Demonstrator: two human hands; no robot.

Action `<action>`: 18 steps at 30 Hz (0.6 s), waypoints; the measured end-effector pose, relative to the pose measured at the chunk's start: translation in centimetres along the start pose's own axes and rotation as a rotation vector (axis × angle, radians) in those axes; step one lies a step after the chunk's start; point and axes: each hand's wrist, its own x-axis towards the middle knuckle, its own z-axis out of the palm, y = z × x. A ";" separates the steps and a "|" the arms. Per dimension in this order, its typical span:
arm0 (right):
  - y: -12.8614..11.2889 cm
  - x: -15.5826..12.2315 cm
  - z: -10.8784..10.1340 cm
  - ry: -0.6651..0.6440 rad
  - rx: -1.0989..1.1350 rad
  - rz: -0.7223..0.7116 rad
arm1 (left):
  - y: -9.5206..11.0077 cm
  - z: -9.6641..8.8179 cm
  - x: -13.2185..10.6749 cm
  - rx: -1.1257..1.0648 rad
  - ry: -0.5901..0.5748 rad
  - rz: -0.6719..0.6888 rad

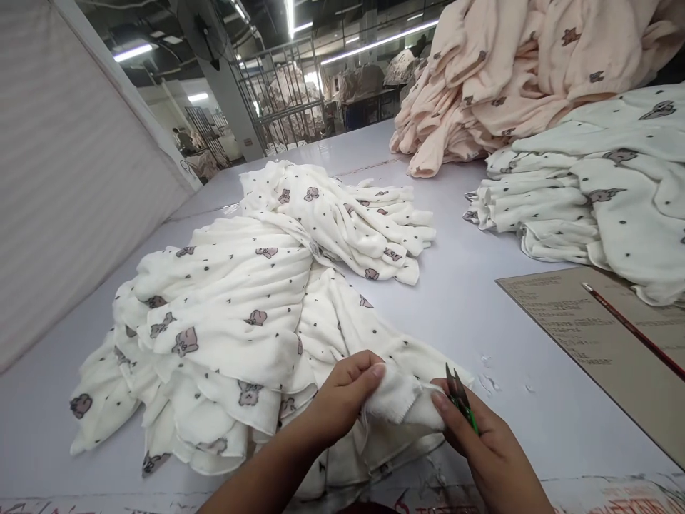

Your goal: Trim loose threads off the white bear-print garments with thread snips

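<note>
In the head view, a white garment (399, 392) printed with small grey-brown animals is held at the near edge of the table (449, 314), in front of the nearer of two white heaps. One fuzzy edge of it is pinched between the thumb and curled fingers of the left hand (350, 389). Farther along, the cloth is gripped by the thumb and fingertips of the right hand (476, 432), in which a pair of green-handled snips (460, 396) is also carried. The blades are pointed up and away (slightly parted, with no cloth seen between them).

To the left, the table is covered by the nearer white heap (225, 307), and behind it the smaller white heap (326, 214) is laid, touching it. On the right, a pale green pile (615, 178) is stacked in front of a peach pile (535, 71). Nearer, a printed sheet (567, 328) is crossed by a red-and-black pencil (631, 328). Thread scraps (488, 382) are scattered beside the right hand.
</note>
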 end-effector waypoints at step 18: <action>-2.1 -0.9 0.2 0.079 -0.072 -0.003 | -1.5 1.3 -0.3 -0.099 -0.020 -0.094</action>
